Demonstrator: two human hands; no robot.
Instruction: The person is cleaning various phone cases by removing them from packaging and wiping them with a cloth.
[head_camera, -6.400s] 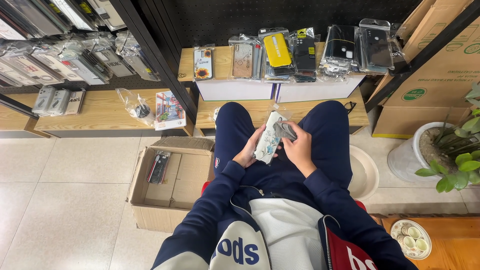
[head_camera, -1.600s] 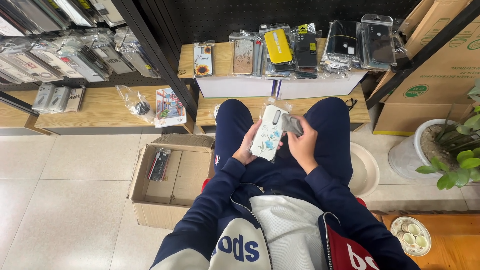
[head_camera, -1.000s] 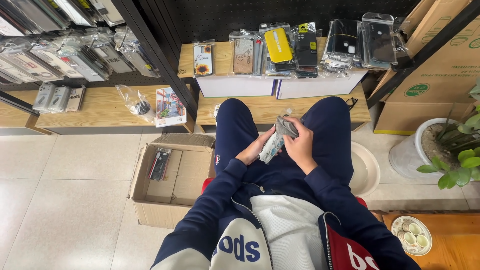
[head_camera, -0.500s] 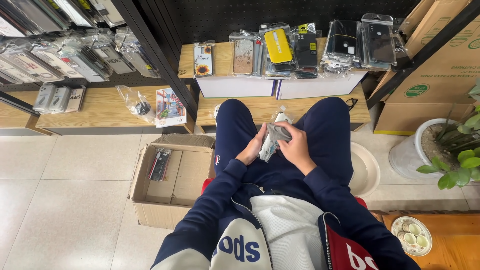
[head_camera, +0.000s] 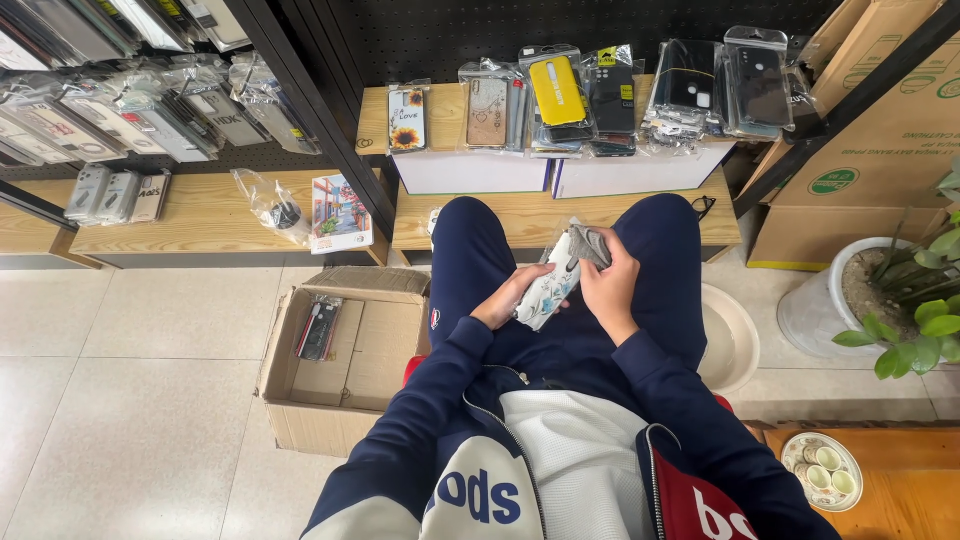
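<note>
Head view: phone case (head_camera: 545, 292) between left hand (head_camera: 503, 300), right hand (head_camera: 606, 283); cloth (head_camera: 590, 244) probably atop.

White phone case (head_camera: 545, 290) with a pale blue-grey floral print sits between the hands, and a grey cloth (head_camera: 590, 244) is over its top end. Trousers (head_camera: 470, 250) are deep navy; the jacket (head_camera: 560, 470) goes navy on the sleeves, white down the front, with a red panel. On the pale wood shelf (head_camera: 440, 105), a sunflower-print case (head_camera: 406, 118) shows yellow on white, and a bright yellow case (head_camera: 556, 90) stands beside black ones. Brown cardboard box (head_camera: 345, 350) on cream floor tiles (head_camera: 130, 400). Green plant (head_camera: 915, 320), white pot (head_camera: 815, 310).
</note>
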